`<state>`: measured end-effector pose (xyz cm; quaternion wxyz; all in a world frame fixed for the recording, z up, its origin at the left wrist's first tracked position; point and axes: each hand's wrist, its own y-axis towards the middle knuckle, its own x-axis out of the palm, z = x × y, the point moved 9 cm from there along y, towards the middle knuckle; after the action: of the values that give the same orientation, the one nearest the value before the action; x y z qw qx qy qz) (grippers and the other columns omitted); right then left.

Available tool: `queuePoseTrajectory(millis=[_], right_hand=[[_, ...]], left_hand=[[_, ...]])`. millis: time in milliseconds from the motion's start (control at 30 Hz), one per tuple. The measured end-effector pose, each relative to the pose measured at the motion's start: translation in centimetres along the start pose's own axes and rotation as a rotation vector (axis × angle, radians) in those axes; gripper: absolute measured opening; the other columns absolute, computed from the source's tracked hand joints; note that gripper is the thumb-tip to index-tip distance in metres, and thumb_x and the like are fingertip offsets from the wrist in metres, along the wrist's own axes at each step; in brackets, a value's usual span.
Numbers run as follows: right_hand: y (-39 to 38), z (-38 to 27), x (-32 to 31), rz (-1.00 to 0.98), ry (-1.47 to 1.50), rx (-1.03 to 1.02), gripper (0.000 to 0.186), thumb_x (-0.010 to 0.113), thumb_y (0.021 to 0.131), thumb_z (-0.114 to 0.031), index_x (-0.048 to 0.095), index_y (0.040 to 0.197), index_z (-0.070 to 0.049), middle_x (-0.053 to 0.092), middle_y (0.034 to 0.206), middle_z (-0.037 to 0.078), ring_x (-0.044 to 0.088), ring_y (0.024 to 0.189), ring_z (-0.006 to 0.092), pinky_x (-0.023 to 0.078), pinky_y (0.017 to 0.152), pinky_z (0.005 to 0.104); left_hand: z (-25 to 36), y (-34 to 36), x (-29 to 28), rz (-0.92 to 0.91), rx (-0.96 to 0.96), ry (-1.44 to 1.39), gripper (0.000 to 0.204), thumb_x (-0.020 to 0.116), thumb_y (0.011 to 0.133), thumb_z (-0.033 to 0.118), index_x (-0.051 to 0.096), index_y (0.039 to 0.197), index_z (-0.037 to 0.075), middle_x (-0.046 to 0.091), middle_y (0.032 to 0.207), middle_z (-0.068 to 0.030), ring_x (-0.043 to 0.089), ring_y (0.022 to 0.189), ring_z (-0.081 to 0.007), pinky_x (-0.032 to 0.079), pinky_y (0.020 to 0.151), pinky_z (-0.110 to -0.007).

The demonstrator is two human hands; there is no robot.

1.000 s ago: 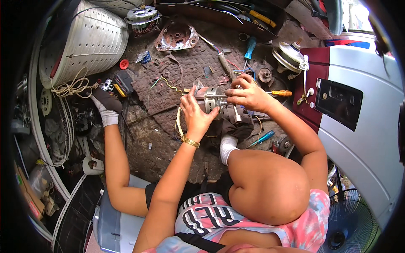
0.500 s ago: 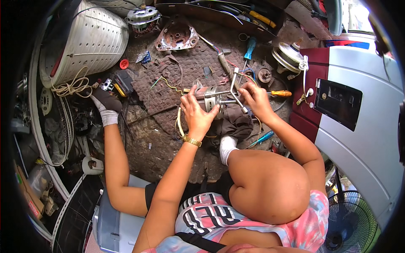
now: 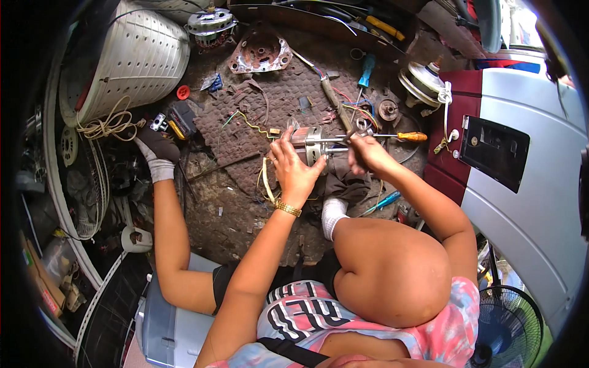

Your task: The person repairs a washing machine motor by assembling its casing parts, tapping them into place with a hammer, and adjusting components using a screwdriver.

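Note:
A small silver electric motor (image 3: 308, 145) is held just above the dark woven mat (image 3: 257, 116), its thin shaft pointing right. My left hand (image 3: 293, 170), with a gold bracelet on the wrist, grips the motor body from the near side. My right hand (image 3: 367, 153) is closed around a metal tool (image 3: 361, 126) set against the end of the shaft. An orange-handled screwdriver (image 3: 410, 137) lies just right of that hand. Yellow wires (image 3: 265, 181) hang from the motor. My legs, in white socks, stretch out over the floor.
A perforated white washer drum (image 3: 132, 58) lies at the far left, and a white and maroon washing machine (image 3: 521, 165) stands at the right. A rusty plate (image 3: 261, 54), a blue screwdriver (image 3: 367, 64), a hammer (image 3: 334, 101) and a second motor (image 3: 211, 21) lie beyond. A fan (image 3: 509, 334) is at the lower right.
My right hand slid off the motor body to the right end of its shaft and now holds a tool there. My left hand stayed on the motor, which now points its shaft right.

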<state>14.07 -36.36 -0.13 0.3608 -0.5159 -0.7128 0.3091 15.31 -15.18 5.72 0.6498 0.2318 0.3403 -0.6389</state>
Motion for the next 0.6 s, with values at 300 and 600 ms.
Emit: queuePoseTrajectory(millis=[300,600], right_hand=[[-2.7,-6.5,-1.0,0.251,-0.632,-0.808,0.021,0.07,0.098,-0.019,0.07,0.1,0.001,0.071,0.077,0.014,0.068,0.063,0.0246,0.053,0.059,0.0374],[-4.1,-8.5,-1.2,0.341,-0.975,-0.701,0.029,0.077,0.091,-0.025,0.071,0.105,0.0,0.07,0.071,0.013,0.07,0.062,0.0305,0.055,0.062,0.0407]], left_hand=[[0.5,0.2,0.2,0.008,0.016,0.008,0.103,0.092,0.066,0.037,0.04,0.149,0.006,0.048,0.131,-0.0199,0.046,0.125,-0.0414,0.039,0.108,-0.052],[-0.8,-0.1,-0.4,-0.018,-0.009,0.015,0.101,0.092,0.066,0.037,0.041,0.148,0.004,0.048,0.13,-0.0193,0.045,0.126,-0.0397,0.038,0.11,-0.051]])
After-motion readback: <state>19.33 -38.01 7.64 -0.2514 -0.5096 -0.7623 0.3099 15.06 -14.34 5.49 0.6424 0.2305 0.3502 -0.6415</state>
